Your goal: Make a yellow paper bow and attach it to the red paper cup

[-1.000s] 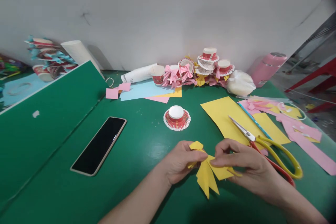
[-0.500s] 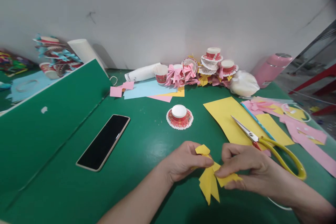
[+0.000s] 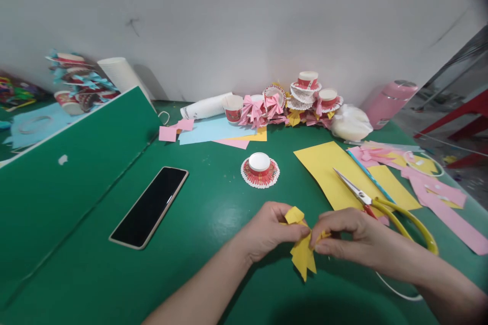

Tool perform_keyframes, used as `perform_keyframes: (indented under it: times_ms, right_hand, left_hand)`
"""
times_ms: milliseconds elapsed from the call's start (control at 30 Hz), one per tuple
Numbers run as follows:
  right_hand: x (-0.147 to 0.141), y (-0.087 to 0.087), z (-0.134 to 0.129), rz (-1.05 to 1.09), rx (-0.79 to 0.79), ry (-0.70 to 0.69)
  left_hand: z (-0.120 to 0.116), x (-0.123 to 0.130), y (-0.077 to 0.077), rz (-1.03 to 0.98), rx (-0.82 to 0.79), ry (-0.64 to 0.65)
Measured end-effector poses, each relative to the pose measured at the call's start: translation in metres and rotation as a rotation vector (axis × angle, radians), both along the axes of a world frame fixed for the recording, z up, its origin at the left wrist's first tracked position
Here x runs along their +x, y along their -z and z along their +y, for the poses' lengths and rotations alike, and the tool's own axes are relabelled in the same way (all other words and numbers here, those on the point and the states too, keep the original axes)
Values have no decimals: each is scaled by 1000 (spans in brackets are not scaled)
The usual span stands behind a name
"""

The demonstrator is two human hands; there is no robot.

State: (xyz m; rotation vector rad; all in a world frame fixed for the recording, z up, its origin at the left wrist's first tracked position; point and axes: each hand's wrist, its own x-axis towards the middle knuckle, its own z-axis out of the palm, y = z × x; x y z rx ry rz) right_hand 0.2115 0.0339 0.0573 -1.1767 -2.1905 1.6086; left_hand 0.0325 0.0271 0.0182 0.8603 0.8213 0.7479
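Note:
A yellow paper bow point(image 3: 303, 259) is held up between my two hands over the green table, its two pointed tails hanging down. My left hand point(image 3: 272, 231) pinches its middle and left loop between thumb and fingers. At its right side, my right hand point(image 3: 345, 238) pinches the other loop, which the fingers mostly hide. Yellow-handled scissors point(image 3: 400, 218) lie beside my right hand, their blades resting on a yellow paper sheet point(image 3: 318, 170). Beyond my hands stands a small red and white cut paper cup point(image 3: 260, 168) with a fringed, spread-out rim.
A phone point(image 3: 150, 208) lies at left beside a green divider board point(image 3: 84, 172). Along the wall are decorated paper cups point(image 3: 307, 84), stacked white cups point(image 3: 206, 105), a plastic bag point(image 3: 351, 123) and a pink bottle point(image 3: 392, 104). Pink paper strips point(image 3: 450, 213) lie at right.
My right fingers have closed in on the bow's right loop, which stuck out flat before and is now gathered. The bow's tails hang slightly higher. My left hand has hardly moved.

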Motion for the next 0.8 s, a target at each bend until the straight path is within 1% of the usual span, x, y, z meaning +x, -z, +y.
perform_keyframes:
  times_ms: [67,133,200,233,300,400,467,533,567,633,733,800]
  right_hand:
    - [0,-1,1,-32,-7,-47]
    - [0,-2,2,-74,65,-89]
    - [0,-3,3,-104,150,-80]
    - [0,-2,3,-99,165,-46]
    - [2,0,3,-37,136,58]
    - [4,6,0,154,26,202]
    - [5,11,-2,274,-77,246]
    - [5,14,-2,344,-148,240]
    - [5,15,-2,349,-154,225]
    - [5,14,0,316,-115,180]
    - [4,10,3,252,-6,120]
    - [3,7,5,250,26,110]
  left_hand:
    - [-1,1,-1,23,10,9]
    - [-2,2,-2,46,21,17]
    - [-2,4,-1,39,23,1]
    - [-2,4,-1,18,20,-20]
    - [-2,5,1,-56,-2,-80]
    - [-1,6,2,-172,-82,-143]
    - [-1,6,1,-206,-134,-143]
    - [-1,6,0,-209,-145,-127]
    - [-1,6,0,-203,-137,-117]
    - [-1,5,0,-188,-113,-103]
    - [-2,5,1,-162,-69,-105]
    - [-2,5,2,-141,-35,-115]
